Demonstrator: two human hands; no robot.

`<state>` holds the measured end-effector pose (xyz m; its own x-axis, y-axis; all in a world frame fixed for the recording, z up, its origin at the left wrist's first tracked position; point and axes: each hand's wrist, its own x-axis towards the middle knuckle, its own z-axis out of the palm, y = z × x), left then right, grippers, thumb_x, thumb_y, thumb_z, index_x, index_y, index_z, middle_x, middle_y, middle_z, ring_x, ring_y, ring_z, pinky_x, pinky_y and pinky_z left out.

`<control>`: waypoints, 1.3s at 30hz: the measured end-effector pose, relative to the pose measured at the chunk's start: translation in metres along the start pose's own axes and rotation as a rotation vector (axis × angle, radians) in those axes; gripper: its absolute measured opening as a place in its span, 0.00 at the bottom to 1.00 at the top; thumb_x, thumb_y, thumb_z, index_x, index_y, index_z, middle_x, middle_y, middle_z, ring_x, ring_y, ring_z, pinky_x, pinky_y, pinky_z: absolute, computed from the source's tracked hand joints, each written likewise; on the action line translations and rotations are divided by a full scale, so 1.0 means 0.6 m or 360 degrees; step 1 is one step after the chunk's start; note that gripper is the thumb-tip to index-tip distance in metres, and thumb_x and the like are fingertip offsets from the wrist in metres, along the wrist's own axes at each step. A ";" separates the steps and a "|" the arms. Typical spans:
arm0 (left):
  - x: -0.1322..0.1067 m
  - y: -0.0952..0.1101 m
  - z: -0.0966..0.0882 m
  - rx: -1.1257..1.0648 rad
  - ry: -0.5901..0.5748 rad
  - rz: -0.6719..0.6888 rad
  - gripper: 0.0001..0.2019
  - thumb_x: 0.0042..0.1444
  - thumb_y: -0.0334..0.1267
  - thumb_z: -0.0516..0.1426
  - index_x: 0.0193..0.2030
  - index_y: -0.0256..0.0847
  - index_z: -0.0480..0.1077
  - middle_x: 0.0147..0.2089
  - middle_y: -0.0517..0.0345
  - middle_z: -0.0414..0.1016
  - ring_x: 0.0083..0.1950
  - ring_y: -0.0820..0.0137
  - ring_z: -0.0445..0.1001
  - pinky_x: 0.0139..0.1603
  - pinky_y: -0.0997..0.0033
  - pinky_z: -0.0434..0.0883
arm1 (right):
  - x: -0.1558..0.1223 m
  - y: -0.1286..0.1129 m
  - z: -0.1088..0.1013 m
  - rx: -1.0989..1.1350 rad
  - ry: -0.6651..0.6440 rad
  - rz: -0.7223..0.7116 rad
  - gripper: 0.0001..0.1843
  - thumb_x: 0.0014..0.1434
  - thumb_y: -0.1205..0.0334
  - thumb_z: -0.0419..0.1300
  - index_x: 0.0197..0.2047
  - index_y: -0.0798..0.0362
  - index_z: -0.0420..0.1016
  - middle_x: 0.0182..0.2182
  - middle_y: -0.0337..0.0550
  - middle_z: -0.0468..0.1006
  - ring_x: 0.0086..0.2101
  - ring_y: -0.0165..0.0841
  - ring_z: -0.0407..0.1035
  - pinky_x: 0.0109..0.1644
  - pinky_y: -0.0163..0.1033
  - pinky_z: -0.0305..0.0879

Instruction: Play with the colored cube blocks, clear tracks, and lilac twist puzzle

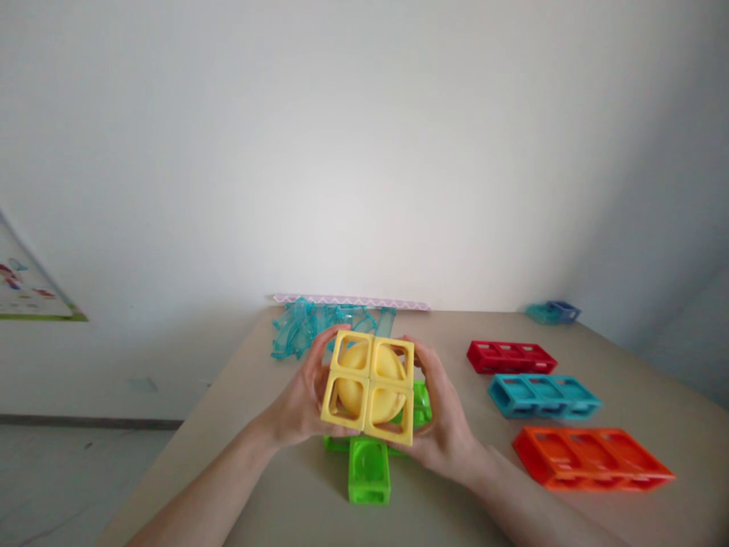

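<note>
Between my two hands is a yellow block assembly (369,386), a two-by-two square of hollow cubes with a rounded shape inside. My left hand (304,399) is closed on its left side. My right hand (441,422) grips it from the right, fingers behind the far edge. Below and behind the yellow piece, green blocks (369,475) lie on the table; one sticks out toward me and another shows by my right fingers. The yellow piece and my hands cover the middle of the green blocks.
On the right of the table (456,516) lie a dark red block row (511,357), a teal block row (544,396) and an orange block row (592,458). Translucent blue track pieces (307,327) are heaped at the back, before a patterned strip (353,301). Small blue pieces (552,311) sit at the back right.
</note>
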<state>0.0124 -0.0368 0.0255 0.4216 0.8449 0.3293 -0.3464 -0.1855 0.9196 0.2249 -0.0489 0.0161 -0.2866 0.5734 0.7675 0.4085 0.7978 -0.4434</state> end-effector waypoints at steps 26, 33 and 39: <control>0.001 -0.004 -0.007 -0.0118 -0.0174 0.0093 0.42 0.43 0.33 0.68 0.62 0.57 0.52 0.57 0.53 0.68 0.55 0.57 0.72 0.50 0.58 0.74 | -0.005 0.014 0.007 -0.0003 -0.0042 -0.0082 0.48 0.52 0.63 0.67 0.68 0.45 0.43 0.61 0.53 0.56 0.60 0.47 0.55 0.62 0.53 0.58; 0.013 -0.013 -0.007 0.0200 0.0299 0.0303 0.31 0.45 0.34 0.67 0.54 0.52 0.58 0.41 0.62 0.73 0.37 0.70 0.76 0.34 0.74 0.75 | -0.013 -0.002 0.005 0.0252 -0.0288 0.0078 0.46 0.58 0.64 0.56 0.71 0.54 0.32 0.62 0.55 0.60 0.58 0.45 0.60 0.58 0.51 0.63; 0.005 -0.014 -0.006 0.0430 0.0284 0.0414 0.35 0.44 0.34 0.67 0.59 0.52 0.59 0.46 0.58 0.72 0.42 0.67 0.76 0.41 0.70 0.76 | -0.003 -0.002 0.008 0.0309 -0.0192 0.0396 0.25 0.62 0.57 0.55 0.62 0.51 0.60 0.44 0.46 0.76 0.39 0.36 0.71 0.42 0.41 0.70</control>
<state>0.0138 -0.0309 0.0180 0.1887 0.8218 0.5376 -0.1801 -0.5092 0.8416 0.2209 -0.0498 0.0132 -0.3042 0.7637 0.5694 0.3094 0.6446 -0.6991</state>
